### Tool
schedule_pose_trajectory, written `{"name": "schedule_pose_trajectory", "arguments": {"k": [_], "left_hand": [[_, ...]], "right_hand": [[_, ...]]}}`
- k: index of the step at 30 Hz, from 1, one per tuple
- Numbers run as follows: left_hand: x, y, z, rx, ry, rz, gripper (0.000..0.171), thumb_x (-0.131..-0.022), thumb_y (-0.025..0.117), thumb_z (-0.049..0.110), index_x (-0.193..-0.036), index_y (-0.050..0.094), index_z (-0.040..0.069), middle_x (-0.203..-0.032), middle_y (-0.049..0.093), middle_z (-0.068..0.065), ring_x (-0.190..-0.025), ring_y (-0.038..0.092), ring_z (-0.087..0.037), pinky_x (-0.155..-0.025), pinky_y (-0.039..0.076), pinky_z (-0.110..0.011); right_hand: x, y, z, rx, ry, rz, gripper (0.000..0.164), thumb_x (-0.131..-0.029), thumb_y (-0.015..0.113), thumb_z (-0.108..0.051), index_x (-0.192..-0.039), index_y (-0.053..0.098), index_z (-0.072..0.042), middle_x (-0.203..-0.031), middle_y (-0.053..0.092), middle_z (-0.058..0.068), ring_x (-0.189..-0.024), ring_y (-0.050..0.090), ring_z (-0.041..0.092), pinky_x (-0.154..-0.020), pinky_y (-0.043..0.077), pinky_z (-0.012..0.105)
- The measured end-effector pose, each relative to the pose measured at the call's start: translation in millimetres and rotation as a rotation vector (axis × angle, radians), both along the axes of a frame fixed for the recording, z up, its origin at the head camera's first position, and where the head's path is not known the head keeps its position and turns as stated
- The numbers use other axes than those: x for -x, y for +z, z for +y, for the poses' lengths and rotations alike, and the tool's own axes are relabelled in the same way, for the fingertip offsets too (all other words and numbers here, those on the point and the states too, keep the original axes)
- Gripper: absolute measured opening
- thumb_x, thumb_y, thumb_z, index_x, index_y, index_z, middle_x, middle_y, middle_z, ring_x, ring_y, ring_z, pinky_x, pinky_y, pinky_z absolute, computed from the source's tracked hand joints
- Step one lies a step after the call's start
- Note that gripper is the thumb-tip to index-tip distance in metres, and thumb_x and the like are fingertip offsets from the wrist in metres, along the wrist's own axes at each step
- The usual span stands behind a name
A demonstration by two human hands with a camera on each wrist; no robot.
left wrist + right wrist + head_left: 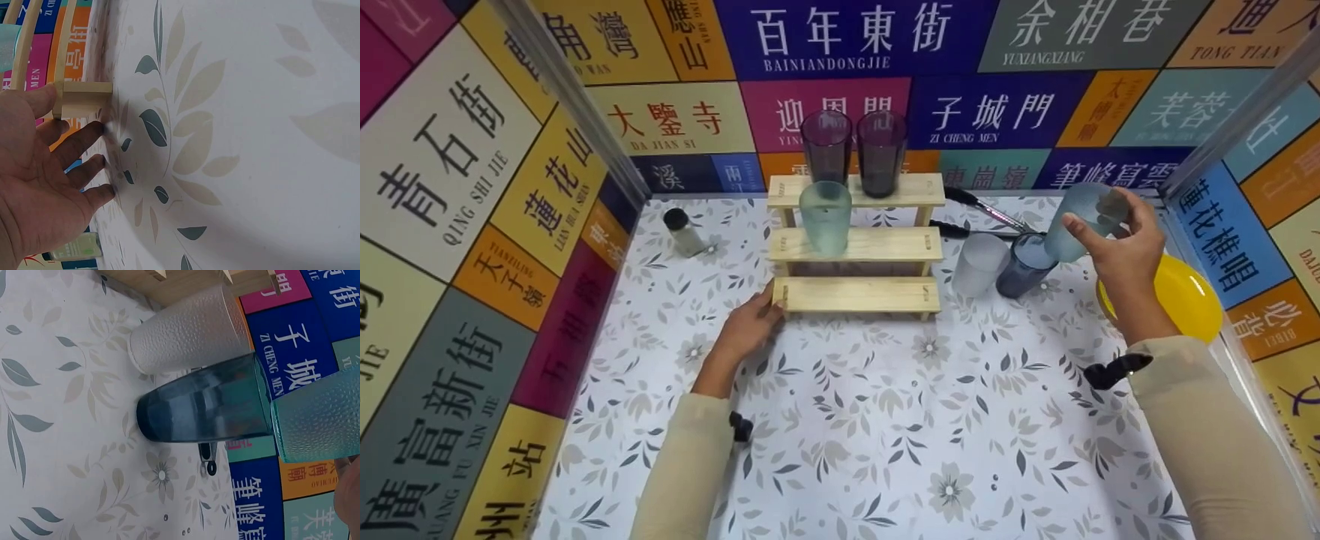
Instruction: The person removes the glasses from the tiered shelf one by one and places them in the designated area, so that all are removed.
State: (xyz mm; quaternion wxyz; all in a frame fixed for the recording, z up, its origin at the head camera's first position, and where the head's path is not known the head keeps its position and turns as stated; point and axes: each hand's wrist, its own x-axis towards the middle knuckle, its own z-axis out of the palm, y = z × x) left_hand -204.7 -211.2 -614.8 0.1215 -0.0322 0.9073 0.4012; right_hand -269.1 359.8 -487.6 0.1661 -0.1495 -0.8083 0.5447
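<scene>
My left hand (750, 326) touches the left end of the lowest step of a three-step wooden stand (856, 294). In the left wrist view its thumb (42, 100) lies against the board's end, the other fingers spread loosely. My right hand (1132, 251) grips a light blue textured tumbler (1072, 225), tilted and raised beside a dark blue tumbler (1024, 266). A clear frosted tumbler (191, 329) stands next to the dark blue one. Two purple tumblers (826, 146) are on the top step, and a pale green tumbler (825, 221) is on the middle one.
A yellow dish (1192, 300) lies behind my right forearm. Black-handled utensils (986, 206) lie behind the tumblers. A small bottle (684, 232) with a black cap stands at the back left. Printed walls (840, 37) enclose the floral-covered table (847, 420) at back and sides.
</scene>
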Motion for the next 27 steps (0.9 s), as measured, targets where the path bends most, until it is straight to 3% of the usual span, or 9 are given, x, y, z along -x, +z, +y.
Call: {"name": "schedule_pose_trajectory", "arguments": {"k": [10, 16, 22, 27], "left_hand": [[2.0, -1.5, -0.5, -0.002, 0.006, 0.0, 0.068, -0.117, 0.047, 0.052, -0.177, 0.029, 0.028, -0.177, 0.041, -0.015, -0.169, 0.031, -0.04, -0.135, 0.029, -0.063], [1.6, -2.2, -0.5, 0.008, 0.01, -0.002, 0.067, -0.117, 0.046, 0.053, -0.177, 0.028, 0.029, -0.178, 0.04, -0.014, -0.169, 0.031, -0.04, -0.135, 0.029, -0.063], [2.9, -2.5, -0.3, 0.008, 0.003, 0.009, 0.067, -0.117, 0.045, 0.054, -0.177, 0.029, 0.029, -0.177, 0.041, -0.016, -0.168, 0.032, -0.042, -0.135, 0.03, -0.063], [1.8, -2.8, -0.3, -0.006, 0.001, 0.008, 0.068, -0.117, 0.046, 0.053, -0.177, 0.029, 0.027, -0.177, 0.041, -0.016, -0.168, 0.032, -0.041, -0.135, 0.029, -0.063]], "right_hand": [[3.2, -2.3, 12.4, 0.006, -0.046, 0.033, 0.075, -0.09, 0.094, -0.045, -0.156, 0.059, -0.035, -0.148, 0.061, -0.011, -0.138, 0.053, 0.009, -0.129, 0.042, 0.026], [4.0, -13.8, 17.3, 0.024, -0.045, 0.034, 0.077, -0.09, 0.095, -0.041, -0.157, 0.059, -0.034, -0.15, 0.061, -0.01, -0.142, 0.054, 0.011, -0.13, 0.041, 0.029], [-0.2, -28.2, 27.2, 0.194, -0.023, -0.067, 0.089, -0.086, 0.097, -0.042, -0.162, 0.053, -0.032, -0.16, 0.06, -0.007, -0.15, 0.049, 0.013, -0.134, 0.034, 0.028], [-2.1, -40.9, 37.9, 0.355, -0.003, -0.146, 0.101, -0.077, 0.103, -0.039, -0.164, 0.052, -0.032, -0.164, 0.057, -0.007, -0.156, 0.045, 0.014, -0.129, 0.038, 0.021]]}}
